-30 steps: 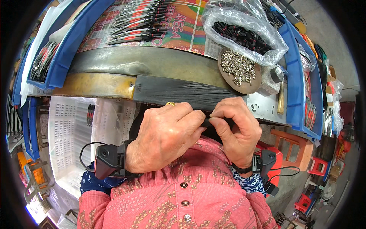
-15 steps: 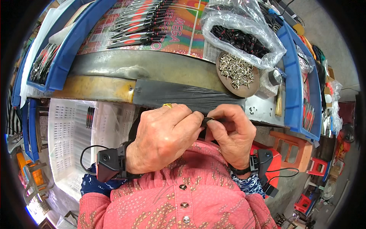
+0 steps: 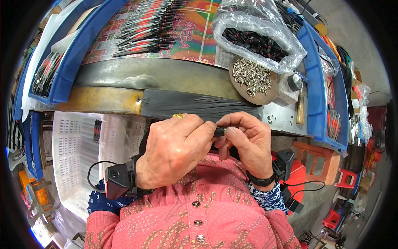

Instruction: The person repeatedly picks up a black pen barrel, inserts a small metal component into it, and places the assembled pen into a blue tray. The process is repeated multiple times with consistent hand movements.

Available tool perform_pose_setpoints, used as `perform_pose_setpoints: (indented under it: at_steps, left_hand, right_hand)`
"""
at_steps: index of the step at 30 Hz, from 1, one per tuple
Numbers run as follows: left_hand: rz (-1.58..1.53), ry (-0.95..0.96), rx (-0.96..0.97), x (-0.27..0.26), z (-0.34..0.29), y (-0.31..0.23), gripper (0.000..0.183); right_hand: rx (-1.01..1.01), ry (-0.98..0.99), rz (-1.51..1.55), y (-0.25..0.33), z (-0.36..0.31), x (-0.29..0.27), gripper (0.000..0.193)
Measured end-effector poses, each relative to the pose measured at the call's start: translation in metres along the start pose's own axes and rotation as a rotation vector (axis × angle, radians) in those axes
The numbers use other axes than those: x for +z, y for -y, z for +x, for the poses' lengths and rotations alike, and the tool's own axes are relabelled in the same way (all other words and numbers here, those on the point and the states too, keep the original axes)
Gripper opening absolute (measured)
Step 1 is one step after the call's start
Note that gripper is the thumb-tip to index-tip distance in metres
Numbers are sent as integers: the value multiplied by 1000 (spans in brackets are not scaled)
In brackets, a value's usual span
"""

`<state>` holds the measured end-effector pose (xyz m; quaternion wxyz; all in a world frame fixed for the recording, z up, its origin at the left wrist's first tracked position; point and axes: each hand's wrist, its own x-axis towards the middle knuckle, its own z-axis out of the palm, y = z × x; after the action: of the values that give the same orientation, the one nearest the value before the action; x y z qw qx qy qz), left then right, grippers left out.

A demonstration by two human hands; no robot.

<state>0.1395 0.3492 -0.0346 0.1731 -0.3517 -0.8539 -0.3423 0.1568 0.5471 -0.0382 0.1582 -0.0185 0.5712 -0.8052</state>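
Note:
My left hand (image 3: 176,149) is closed in a pinch round a small black part (image 3: 219,132), its end poking out past the fingertips. Against that end, my right hand (image 3: 250,145) pinches with thumb and forefinger. A small bright spot shows at the right thumb tip, too tiny to make out. Both hands are just in front of the bench edge, above my lap. Beyond them, a round brown dish (image 3: 271,96) holds many small silver metal tips (image 3: 251,77). Behind it, a clear plastic bag (image 3: 295,62) lies open on many black parts (image 3: 257,45).
Silver, red and black pens (image 3: 145,37) lie in a row on a printed sheet. Blue bins (image 3: 62,85) with pens flank the bench left and right (image 3: 317,108). A white plastic basket (image 3: 76,166) stands below at left. A capped bottle (image 3: 294,82) stands beside the dish.
My right hand has shifted slightly left and turned, so more of the black part's end shows. My left hand keeps its pinch. The whole view has shifted a little.

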Motion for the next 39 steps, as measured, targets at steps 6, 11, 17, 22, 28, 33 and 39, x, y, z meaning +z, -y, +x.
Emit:
perform_pose_setpoints:
  at_steps: [6, 11, 17, 22, 28, 33, 39]
  left_hand:
    - [-13, -75, 78, 9, 1, 1, 25]
    - [-38, -78, 83, 10, 7, 1, 26]
    - [-65, -63, 9, 10, 13, -4, 27]
    - [-122, -65, -15, 8, 17, -1, 27]
    - [-74, -66, -10, 5, 18, 9, 27]
    - [-70, -34, -85, 2, 17, 14, 26]
    - [-74, -41, -92, 1, 19, 17, 26]
  right_hand:
    - [19, -89, -105, 0, 1, 3, 10]
    - [-87, -154, -130, -4, 1, 8, 8]
    - [-170, -197, -173, -4, 1, 8, 9]
    - [-308, -201, -505, 6, 0, -1, 14]
    - [-682, -391, -1197, 24, 16, -35, 22]
    - [-757, -400, -1434, 22, 24, -42, 30]
    - [-747, -400, -1427, 16, 28, -41, 27]
